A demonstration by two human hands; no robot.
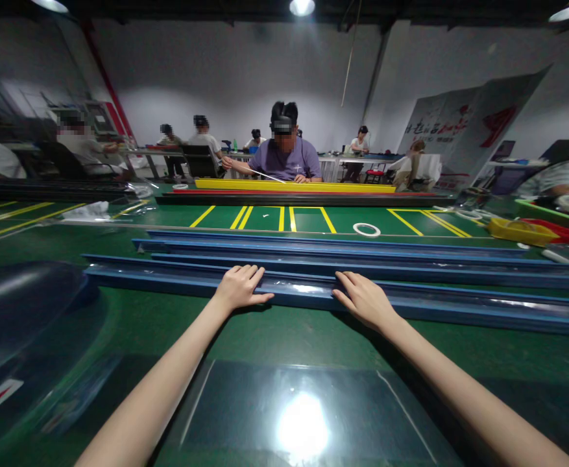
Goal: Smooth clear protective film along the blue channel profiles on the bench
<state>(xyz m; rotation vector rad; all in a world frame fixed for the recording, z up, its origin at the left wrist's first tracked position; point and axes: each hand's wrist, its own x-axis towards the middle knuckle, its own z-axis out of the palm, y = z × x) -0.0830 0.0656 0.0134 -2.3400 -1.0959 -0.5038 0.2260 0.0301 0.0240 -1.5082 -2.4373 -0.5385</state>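
Note:
A long blue channel profile (301,299) lies across the green table in front of me, a shiny clear film showing inside its trough. My left hand (238,287) grips it left of its middle, fingers over the far edge and thumb along the near side. Further right, my right hand (364,299) holds the same profile in a like way, its thumb pointing left at the near wall. Just behind, more blue profiles (440,267) lie roughly parallel to it. The undersides of my fingers are hidden.
Beyond lie a white tape ring (366,229), yellow tape lines, a black profile (289,200) and a yellow profile (294,185). A co-worker (287,155) sits opposite, holding a thin white strip. A yellow tray (520,231) stands right; a dark glossy object (16,318) is left.

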